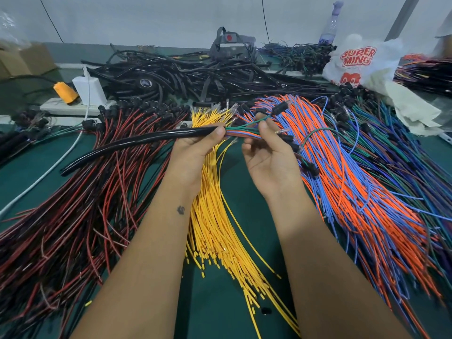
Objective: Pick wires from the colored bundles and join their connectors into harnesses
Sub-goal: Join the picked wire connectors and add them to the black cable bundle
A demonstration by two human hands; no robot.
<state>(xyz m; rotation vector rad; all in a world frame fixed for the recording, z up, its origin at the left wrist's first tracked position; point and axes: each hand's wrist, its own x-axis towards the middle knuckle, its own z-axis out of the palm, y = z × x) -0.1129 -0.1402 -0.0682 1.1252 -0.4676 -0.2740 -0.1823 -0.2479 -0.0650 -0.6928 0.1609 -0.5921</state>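
Observation:
My left hand [198, 145] grips the end of a black sleeve [137, 143] that trails off to the left over the red wires. Green, purple and orange wires [241, 133] stick out of the sleeve's end. My right hand [266, 152] pinches these wires just past the sleeve, and their black connectors [280, 109] fan out above and right of my fingers. Below both hands lies the yellow wire bundle [220, 236]. A red and black bundle [80, 192] spreads on the left, an orange and blue bundle [354, 182] on the right.
A pile of black sleeved harnesses [195, 74] fills the back of the green table [220, 311]. A white power strip [73, 107] with a charger and an orange spool [64, 92] sits back left. A printed plastic bag [359, 62] lies back right, dark blue-green wires [401, 148] beside it.

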